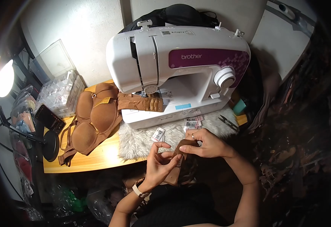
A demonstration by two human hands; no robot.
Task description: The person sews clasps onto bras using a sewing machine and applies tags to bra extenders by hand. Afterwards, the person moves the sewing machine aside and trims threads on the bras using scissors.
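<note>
Both hands are held in front of the table edge, over the lap. A piece of brown fabric (186, 144) is pinched by my right hand (207, 144) between thumb and fingers. Close beside it, my left hand (159, 166) has its thumb against the lower part of the same fabric, with the index finger curled above. A brown bra (101, 113) lies at the left of the white sewing machine (142, 56), and its hook band (139, 103) rests under the needle area.
Paper tags (158, 134) and thread snips (228, 123) lie on a white furry mat (135, 142). A phone (49, 118), a lit lamp (3, 77) and a clear compartment box (61, 92) stand at the left. A teal object (240, 106) is right of the machine.
</note>
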